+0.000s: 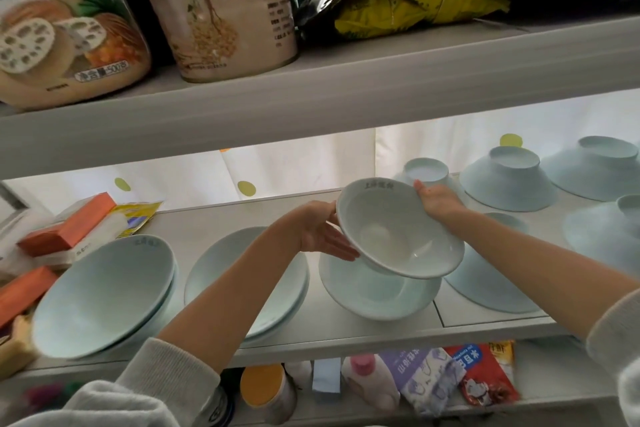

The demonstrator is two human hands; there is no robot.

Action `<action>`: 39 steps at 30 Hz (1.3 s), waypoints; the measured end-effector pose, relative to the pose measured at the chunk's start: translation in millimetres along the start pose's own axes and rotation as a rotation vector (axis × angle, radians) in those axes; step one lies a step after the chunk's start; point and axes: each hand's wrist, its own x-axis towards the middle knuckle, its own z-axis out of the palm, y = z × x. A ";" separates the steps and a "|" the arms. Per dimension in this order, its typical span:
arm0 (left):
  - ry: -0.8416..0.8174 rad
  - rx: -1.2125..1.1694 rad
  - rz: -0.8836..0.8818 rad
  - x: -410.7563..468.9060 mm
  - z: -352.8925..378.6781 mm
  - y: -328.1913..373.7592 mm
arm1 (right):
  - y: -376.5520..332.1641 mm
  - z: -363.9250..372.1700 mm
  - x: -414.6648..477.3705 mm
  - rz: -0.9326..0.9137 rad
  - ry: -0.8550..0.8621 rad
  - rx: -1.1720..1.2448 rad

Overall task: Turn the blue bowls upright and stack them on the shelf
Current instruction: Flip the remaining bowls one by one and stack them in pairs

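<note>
I hold a pale blue bowl [398, 229] tilted, its opening toward me, just above an upright bowl [377, 291] on the white shelf [346, 333]. My left hand [322, 232] supports its left underside with straight fingers. My right hand [438, 199] grips its far right rim, thumb on top. Two stacks of upright bowls stand to the left, one at the far left [104, 295] and one in the middle [242, 281]. Several bowls lie upside down on the right, among them one at the back [509, 180] and one under my right arm [491, 284].
The shelf above [311, 104] hangs low over the bowls and carries two large cans [221, 10] and a bag of yellow packets [415, 0]. Orange boxes [69, 225] crowd the left end. Bottles and packets [485, 374] fill the shelf below.
</note>
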 end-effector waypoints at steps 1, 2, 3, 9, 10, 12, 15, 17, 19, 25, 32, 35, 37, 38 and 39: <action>0.042 -0.004 0.013 -0.8 0.1 -0.2 | -0.2 1.4 -1.5 0.001 0.004 -0.029; 0.087 -0.003 0.028 -2.4 1.4 0.3 | -0.6 3.1 -3.5 0.000 0.014 -0.059; 0.131 0.011 0.047 -1.9 2.6 0.4 | -1.6 5.2 -6.2 -0.003 0.027 -0.093; 0.167 0.118 0.063 9.7 6.8 -15.2 | -4.9 23.8 -21.0 -0.042 0.137 -0.267; 0.178 0.144 0.057 10.9 7.5 -18.6 | -3.1 26.1 -23.0 -0.047 0.143 -0.278; 0.209 0.217 0.053 13.0 8.9 -22.7 | 0.0 28.6 -27.0 -0.058 0.155 -0.299; 0.237 0.328 0.064 14.6 11.6 -27.6 | 2.7 28.5 -32.2 -0.083 0.169 -0.346; 0.232 0.394 0.083 17.2 10.9 -30.5 | 3.5 29.9 -34.2 -0.116 0.189 -0.381; 0.232 0.449 0.100 18.9 10.7 -33.8 | 3.8 31.0 -37.1 -0.147 0.210 -0.409; 0.327 0.776 0.048 20.5 16.5 -34.6 | 5.2 29.6 -48.4 -0.299 0.254 -0.597; 0.405 0.984 0.089 23.2 21.9 -31.6 | 7.2 27.7 -52.1 -0.332 0.271 -0.679; 0.422 0.983 0.085 27.6 23.9 -34.8 | 9.2 27.9 -51.1 -0.352 0.272 -0.721; 0.443 0.968 0.087 29.2 25.4 -37.5 | 9.8 29.6 -50.6 -0.350 0.269 -0.729; 0.452 0.967 0.090 30.4 26.1 -38.4 | 10.3 30.0 -50.4 -0.346 0.271 -0.728; 0.461 0.973 0.091 31.3 26.5 -39.1 | 11.1 30.6 -49.8 -0.345 0.269 -0.723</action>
